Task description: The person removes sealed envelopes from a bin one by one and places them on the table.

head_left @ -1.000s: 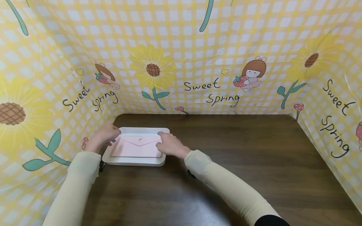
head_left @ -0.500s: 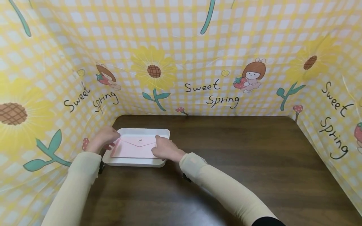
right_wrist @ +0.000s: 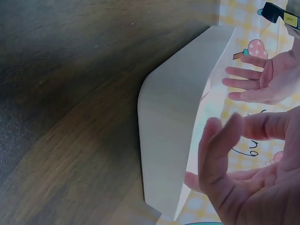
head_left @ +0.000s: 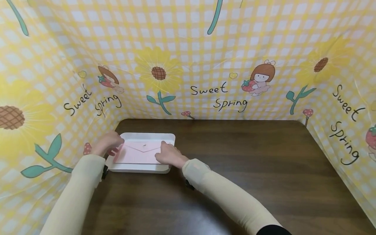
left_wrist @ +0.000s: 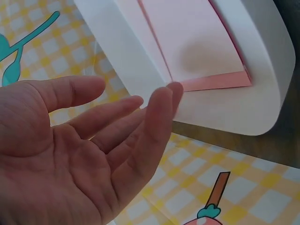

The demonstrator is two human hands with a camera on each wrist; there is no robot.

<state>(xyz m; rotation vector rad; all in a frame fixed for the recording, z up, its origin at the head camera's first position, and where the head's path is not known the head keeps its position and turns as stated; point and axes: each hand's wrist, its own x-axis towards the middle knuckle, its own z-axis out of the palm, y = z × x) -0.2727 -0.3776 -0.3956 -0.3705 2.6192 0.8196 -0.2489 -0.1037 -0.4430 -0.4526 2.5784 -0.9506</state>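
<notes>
A white tray (head_left: pixel 141 168) sits at the table's far left and holds a pink envelope (head_left: pixel 138 153) with its flap side up. My left hand (head_left: pixel 108 143) hovers at the tray's left edge. In the left wrist view that left hand (left_wrist: pixel 93 140) shows an open palm and straight fingers, their tips close to the envelope (left_wrist: pixel 187 42) corner. My right hand (head_left: pixel 166 154) lies on the envelope's right end. Its fingers (right_wrist: pixel 220 145) stretch loosely over the tray wall (right_wrist: pixel 168 140) and hold nothing.
The dark wooden table (head_left: pixel 241 163) stretches right of the tray. A yellow checked backdrop (head_left: pixel 205 62) with sunflowers and "Sweet Spring" lettering encloses the table at the back and on both sides, close against the tray's left side.
My right hand has slid leftward over the envelope's right end. The left hand stays at the tray's left edge, and the tray and envelope have not shifted.
</notes>
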